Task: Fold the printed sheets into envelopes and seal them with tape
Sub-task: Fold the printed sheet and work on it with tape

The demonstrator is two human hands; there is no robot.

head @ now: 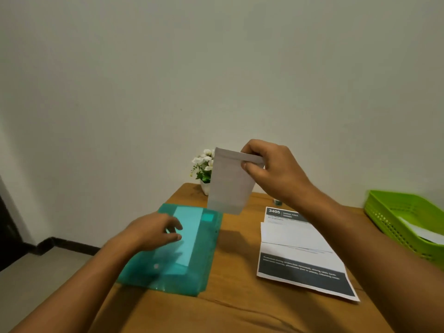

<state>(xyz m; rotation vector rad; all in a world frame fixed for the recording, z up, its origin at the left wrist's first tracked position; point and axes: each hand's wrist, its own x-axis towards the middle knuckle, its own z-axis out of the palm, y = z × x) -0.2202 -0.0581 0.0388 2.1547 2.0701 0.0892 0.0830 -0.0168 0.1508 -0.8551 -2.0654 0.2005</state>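
My right hand pinches the envelope by its flap, lifting it clear; left hand, fingers spread, probably steadies the left-edge folder.

Views: one. Head view, worn at head height, faced forward and down across the desk toward the wall. Wide-angle: the upper half is taken up by wall, and the desk is kept to the lower half. Frame centre is met by the folded sheet raised in the right hand. The left hand is seen lower. Both arms are entered from the bottom corners, close to the lens.
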